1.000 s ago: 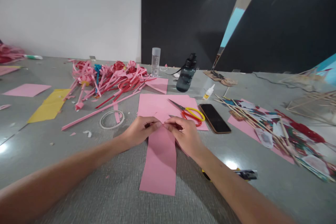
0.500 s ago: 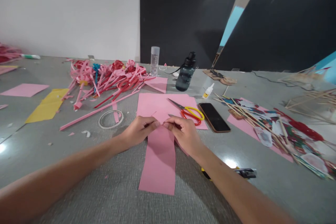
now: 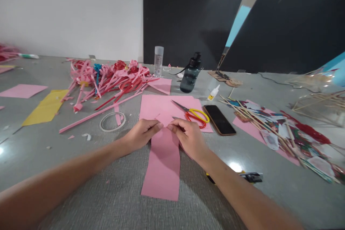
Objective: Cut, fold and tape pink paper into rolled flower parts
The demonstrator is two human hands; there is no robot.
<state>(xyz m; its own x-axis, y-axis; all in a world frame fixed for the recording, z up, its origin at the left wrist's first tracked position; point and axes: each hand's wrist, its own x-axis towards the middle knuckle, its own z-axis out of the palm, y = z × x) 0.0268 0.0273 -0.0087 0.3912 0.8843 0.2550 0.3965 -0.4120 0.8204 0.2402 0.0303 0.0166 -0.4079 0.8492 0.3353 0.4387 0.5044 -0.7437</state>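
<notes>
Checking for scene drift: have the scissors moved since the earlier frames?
No. Against the phone, the scissors keep the same place and angle; both slid slightly left in picture as the view shifted.

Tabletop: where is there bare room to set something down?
Bare patches: between the phone and the black tool; right of that tool, nearer than the stick pile; between the left arm and pink strip, bar a tiny scrap. Crowded: around the scissors beyond the right hand, and at the ribbon heap.
</notes>
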